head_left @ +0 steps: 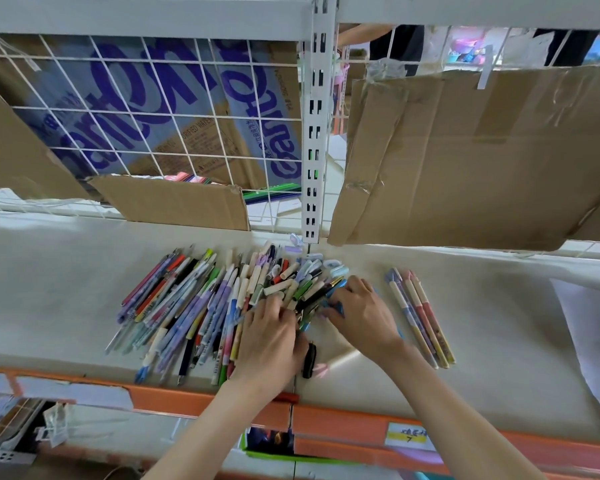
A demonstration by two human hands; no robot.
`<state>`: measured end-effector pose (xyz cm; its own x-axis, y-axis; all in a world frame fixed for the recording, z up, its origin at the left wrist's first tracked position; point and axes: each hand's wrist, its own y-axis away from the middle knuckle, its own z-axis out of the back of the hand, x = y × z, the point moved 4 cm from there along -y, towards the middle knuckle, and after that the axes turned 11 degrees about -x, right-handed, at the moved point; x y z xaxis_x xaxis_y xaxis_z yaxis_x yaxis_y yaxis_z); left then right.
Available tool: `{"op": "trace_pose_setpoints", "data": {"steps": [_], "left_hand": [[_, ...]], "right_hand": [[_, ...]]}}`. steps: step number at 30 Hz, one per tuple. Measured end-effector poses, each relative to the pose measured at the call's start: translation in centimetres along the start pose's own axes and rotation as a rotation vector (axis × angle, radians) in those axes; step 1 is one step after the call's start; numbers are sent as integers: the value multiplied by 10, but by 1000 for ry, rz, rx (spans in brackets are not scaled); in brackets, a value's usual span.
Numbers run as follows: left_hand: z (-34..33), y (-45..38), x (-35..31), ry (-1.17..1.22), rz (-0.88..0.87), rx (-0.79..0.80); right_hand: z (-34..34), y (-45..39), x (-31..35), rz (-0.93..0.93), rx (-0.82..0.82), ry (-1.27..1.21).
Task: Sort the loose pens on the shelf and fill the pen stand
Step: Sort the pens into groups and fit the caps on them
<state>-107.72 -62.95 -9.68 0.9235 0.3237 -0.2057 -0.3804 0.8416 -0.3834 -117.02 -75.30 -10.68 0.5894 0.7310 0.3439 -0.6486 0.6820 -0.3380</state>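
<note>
A big pile of loose pens [194,303] in many colours lies on the white shelf [49,289], with loose caps [291,271] at its far right. My left hand [271,337] rests on the pile's right edge, fingers curled into the pens. My right hand [361,313] is just right of it, its fingers pinching blue pens [336,289] at the pile's edge. A sorted row of several pink and blue pens [420,317] lies apart to the right. A black pen [309,360] lies near the shelf front. No pen stand is in view.
Cardboard sheets [482,157] lean against the wire grid back [153,126]. A white slotted upright [314,133] divides the bays. The orange shelf front [343,424] carries a label. White paper [589,341] lies at the far right.
</note>
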Motion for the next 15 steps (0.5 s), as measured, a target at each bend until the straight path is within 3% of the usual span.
{"op": "trace_pose_setpoints", "data": {"steps": [4,7,9,12,15], "left_hand": [[6,-2,12,379,220,-24],[15,-4,15,586,359,30],[19,-3,16,743,444,64],[24,1,13,1100,564,147],[26,2,10,1184,566,175]], "right_hand": [[0,-12,6,-132,187,54],[4,-15,12,-166,193,-46],[9,-14,13,-326,125,-337],[17,-8,14,-642,-13,-1027],[26,-4,19,-704,-73,-1361]]}}
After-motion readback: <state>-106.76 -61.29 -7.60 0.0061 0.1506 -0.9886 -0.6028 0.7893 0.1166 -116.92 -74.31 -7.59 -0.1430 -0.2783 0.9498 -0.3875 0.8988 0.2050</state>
